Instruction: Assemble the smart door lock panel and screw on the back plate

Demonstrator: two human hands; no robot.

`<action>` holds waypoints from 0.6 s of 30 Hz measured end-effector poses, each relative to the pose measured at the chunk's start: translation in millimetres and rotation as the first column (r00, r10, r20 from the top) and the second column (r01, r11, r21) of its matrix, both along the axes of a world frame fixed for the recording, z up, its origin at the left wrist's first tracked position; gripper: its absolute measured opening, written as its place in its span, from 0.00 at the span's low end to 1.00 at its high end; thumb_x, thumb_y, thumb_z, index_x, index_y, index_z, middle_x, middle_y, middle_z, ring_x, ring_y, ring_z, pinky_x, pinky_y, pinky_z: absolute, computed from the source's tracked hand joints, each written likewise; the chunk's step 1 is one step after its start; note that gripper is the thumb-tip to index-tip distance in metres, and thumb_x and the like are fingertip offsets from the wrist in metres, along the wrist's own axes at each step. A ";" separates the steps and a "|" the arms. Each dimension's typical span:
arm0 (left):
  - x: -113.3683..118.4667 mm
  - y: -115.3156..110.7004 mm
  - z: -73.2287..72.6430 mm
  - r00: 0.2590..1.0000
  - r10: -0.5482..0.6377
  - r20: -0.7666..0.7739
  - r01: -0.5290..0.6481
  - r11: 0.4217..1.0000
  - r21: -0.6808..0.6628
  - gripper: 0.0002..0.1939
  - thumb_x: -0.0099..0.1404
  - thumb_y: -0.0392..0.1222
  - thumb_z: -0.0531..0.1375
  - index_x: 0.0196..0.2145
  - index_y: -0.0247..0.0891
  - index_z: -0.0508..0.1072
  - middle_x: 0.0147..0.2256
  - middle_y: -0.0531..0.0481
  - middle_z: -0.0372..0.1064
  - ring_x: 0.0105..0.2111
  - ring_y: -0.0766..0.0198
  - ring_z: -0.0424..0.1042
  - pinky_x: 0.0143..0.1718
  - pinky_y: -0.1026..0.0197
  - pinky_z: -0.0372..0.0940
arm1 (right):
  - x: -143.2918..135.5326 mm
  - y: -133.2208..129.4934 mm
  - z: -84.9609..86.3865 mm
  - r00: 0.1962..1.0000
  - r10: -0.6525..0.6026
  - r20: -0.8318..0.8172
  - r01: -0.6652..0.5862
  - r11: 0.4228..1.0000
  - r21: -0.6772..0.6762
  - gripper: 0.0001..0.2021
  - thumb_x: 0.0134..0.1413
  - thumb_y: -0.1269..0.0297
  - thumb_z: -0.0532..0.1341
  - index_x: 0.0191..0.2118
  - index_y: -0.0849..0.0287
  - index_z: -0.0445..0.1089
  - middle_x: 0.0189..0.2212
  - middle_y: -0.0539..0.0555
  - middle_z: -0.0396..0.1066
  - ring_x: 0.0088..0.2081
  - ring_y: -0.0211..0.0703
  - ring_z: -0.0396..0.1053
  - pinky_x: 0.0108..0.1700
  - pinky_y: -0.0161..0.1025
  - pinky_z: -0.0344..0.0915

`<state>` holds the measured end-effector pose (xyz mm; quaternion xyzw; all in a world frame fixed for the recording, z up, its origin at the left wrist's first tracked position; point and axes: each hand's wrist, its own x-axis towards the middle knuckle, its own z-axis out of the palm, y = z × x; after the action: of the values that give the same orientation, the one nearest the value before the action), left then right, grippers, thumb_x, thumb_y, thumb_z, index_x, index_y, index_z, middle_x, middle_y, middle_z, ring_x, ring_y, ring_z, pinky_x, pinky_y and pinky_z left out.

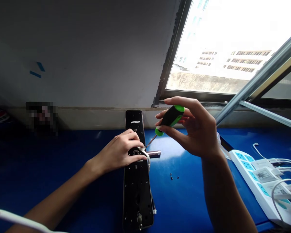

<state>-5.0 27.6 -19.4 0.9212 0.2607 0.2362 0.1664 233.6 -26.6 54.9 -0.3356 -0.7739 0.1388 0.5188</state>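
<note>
A long black panel (136, 184) with small holes, fittings and a white label lies lengthwise on the blue table. My left hand (126, 147) rests across its middle, thumb and fingers closed about a white cable (147, 158) at the panel's right edge. Between the thumb and fingers of my right hand (194, 126) is a screwdriver (171, 118) with a green and black handle. Its thin shaft slants down to the left, and the tip is beside the white cable near my left fingertips. Whether the tip touches anything is hard to tell.
Several small dark screws (171, 177) lie right of the panel. A shiny cylinder (155, 154) sticks out beside it. At the right is a white power strip (247, 178) with chargers and cables. A wall and window (208, 77) stand behind; a white cord (19, 220) crosses the lower left.
</note>
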 end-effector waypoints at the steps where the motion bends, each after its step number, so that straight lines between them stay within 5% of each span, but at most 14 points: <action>1: -0.1 0.3 -0.1 1.000 -0.007 -0.012 0.007 1.000 -0.019 0.13 0.66 0.48 0.70 0.44 0.39 0.82 0.41 0.46 0.74 0.43 0.57 0.72 0.43 0.55 0.70 | -0.8 2.1 -1.3 1.000 0.002 0.004 -0.002 1.000 -0.003 0.25 0.57 0.70 0.70 0.58 0.49 0.69 0.46 0.50 0.79 0.48 0.49 0.81 0.51 0.50 0.83; 13: -2.4 1.9 -1.4 0.999 0.019 -0.043 -0.024 0.994 -0.109 0.10 0.66 0.45 0.70 0.43 0.41 0.82 0.44 0.47 0.74 0.41 0.59 0.74 0.43 0.57 0.71 | -6.1 10.6 -8.6 0.997 0.022 0.071 -0.020 0.999 -0.035 0.23 0.59 0.68 0.70 0.58 0.50 0.69 0.47 0.50 0.80 0.48 0.47 0.81 0.53 0.46 0.81; 18: -3.6 2.3 1.6 0.997 0.041 -0.069 -0.048 0.994 -0.099 0.09 0.65 0.45 0.70 0.42 0.41 0.82 0.44 0.47 0.74 0.41 0.58 0.75 0.43 0.57 0.71 | -10.0 16.0 -16.0 0.994 -0.003 0.108 0.001 1.000 0.021 0.26 0.58 0.67 0.71 0.61 0.48 0.68 0.56 0.50 0.77 0.48 0.44 0.81 0.52 0.43 0.81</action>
<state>-8.6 29.8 -17.7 0.9129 0.2982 0.1955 0.1985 223.7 -10.6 38.9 -0.3379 -0.8020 0.1118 0.4797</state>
